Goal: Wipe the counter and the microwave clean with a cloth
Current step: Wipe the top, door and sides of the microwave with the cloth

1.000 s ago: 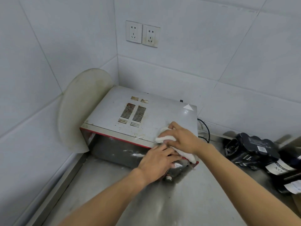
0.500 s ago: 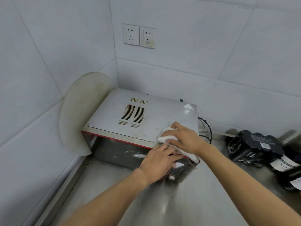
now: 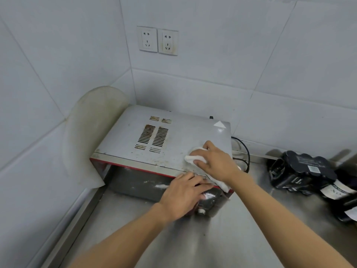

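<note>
A grey microwave (image 3: pixel 173 136) with a red front frame and rusty vent slots sits in the corner on the steel counter (image 3: pixel 222 238). My right hand (image 3: pixel 216 161) grips a bunched white cloth (image 3: pixel 195 157) and presses it on the microwave's top near the front right corner; a tail of the cloth hangs over the edge. My left hand (image 3: pixel 183 196) rests flat against the front of the microwave at its upper right, fingers straight along the top edge. Brown specks dot the top panel near the cloth.
A round pale board (image 3: pixel 90 136) leans against the left wall beside the microwave. A black power cord (image 3: pixel 245 151) runs behind its right side. Black boxy objects (image 3: pixel 301 171) and dark bottles (image 3: pixel 340 192) lie at the right. Two wall sockets (image 3: pixel 157 40) sit above.
My right hand with the cloth has slid slightly back from the front edge onto the top panel. My left hand stays on the front. The view has tilted down a little.
</note>
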The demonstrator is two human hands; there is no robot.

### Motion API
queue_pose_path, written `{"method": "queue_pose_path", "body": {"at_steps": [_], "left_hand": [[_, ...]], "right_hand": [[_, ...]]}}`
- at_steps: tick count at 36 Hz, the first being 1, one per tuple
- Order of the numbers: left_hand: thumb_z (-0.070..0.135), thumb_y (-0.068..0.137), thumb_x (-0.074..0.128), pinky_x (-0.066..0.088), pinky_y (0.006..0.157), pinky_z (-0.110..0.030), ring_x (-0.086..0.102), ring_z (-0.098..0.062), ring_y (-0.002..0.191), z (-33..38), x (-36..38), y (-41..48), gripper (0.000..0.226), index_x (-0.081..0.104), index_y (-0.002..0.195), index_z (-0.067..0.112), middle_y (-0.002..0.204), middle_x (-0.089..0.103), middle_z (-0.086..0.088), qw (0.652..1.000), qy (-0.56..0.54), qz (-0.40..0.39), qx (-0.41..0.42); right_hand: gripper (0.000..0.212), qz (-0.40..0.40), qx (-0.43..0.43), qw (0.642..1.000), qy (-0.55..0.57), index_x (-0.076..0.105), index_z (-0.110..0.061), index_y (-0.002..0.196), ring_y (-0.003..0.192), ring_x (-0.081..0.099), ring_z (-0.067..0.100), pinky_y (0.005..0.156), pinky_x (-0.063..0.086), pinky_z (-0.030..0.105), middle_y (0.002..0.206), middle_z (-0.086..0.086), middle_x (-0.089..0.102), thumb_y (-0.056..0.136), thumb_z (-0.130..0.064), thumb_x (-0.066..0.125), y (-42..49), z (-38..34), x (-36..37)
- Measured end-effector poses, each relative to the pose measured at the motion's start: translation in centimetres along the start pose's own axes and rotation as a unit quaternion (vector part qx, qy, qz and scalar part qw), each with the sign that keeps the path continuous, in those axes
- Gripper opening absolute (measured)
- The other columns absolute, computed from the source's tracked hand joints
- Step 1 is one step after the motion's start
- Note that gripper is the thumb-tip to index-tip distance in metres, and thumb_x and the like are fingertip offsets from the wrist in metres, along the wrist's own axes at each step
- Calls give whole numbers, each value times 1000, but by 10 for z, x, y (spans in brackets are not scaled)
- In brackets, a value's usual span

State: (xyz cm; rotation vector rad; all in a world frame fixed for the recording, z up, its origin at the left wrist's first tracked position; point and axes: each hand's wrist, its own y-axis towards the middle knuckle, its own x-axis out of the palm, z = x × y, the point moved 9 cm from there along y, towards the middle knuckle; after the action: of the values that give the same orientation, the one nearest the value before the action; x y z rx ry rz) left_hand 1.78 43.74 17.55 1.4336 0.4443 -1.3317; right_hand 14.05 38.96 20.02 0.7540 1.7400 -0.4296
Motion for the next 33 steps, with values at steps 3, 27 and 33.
{"method": "queue_pose_path", "body": {"at_steps": [3,27,33], "left_hand": [[39,91,75,52,88,-29,58,-12,103,-1,-1,1,44,66,134,36,125,66,16,1000,2,-11,2],[42,99,59,51,79,-34,58,-18,95,-4,0,3,39,70,133,26,123,68,8,998,7,-6,56],[40,100,62,50,80,-33,60,-20,95,-2,-3,4,36,71,131,24,123,69,6,997,5,13,80]], "right_hand": [[33,57,70,996,-4,59,-38,134,87,56,22,72,48,36,111,1,43,102,-41,54,29,16,-8],[32,85,256,962,-37,56,-20,132,114,54,43,87,46,46,146,22,32,102,-28,47,101,53,-11],[32,67,141,988,-1,60,-33,131,96,57,38,78,53,46,123,13,43,101,-35,50,74,35,-1]]}}
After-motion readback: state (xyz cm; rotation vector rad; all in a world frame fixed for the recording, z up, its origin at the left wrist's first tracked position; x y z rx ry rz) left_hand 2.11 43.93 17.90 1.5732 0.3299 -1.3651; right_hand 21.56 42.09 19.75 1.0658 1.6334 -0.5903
